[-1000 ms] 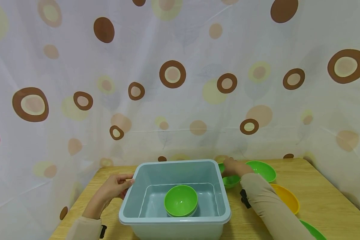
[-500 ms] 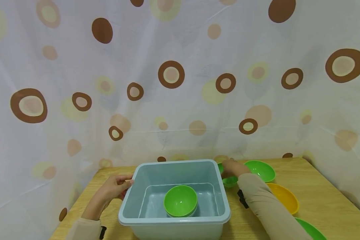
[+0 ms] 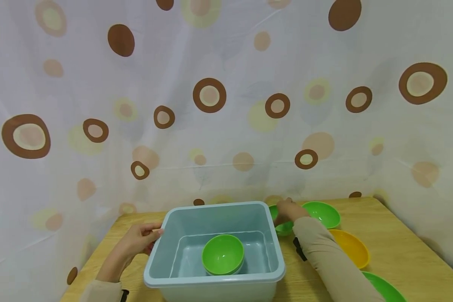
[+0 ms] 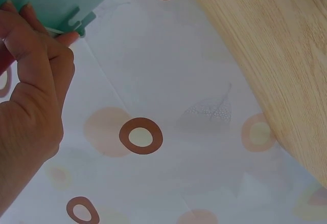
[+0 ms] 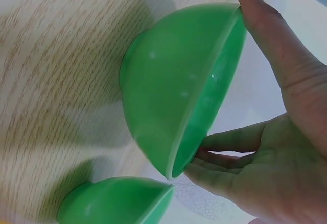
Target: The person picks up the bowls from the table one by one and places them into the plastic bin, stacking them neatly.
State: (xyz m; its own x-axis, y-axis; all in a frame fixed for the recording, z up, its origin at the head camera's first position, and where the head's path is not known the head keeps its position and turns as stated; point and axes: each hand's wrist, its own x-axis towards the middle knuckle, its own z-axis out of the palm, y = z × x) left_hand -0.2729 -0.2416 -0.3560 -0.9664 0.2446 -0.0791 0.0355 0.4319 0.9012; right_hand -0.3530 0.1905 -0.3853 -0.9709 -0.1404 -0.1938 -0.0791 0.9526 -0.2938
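A pale blue plastic tub [image 3: 214,282] stands on the wooden table. Inside it, near the front, a green bowl [image 3: 222,254] sits on top of a paler piece that is mostly hidden. My left hand [image 3: 136,241] holds the tub's left rim with thumb and fingers, also seen in the left wrist view. Just right of the tub, my right hand [image 3: 290,210] grips another green bowl [image 5: 168,81] across its rim. The right wrist view has the thumb on one side of that rim and the fingers on the opposite side.
Right of my right hand lie a green bowl [image 3: 322,214], a yellow-orange dish [image 3: 350,248] and another green dish [image 3: 384,287], partly under the forearm. A patterned curtain [image 3: 226,126] hangs behind the wooden table [image 3: 404,247].
The head view has turned slightly right, so everything sits further left. The right hand and its bowl have edged a little nearer the tub. The left hand stays on the rim.
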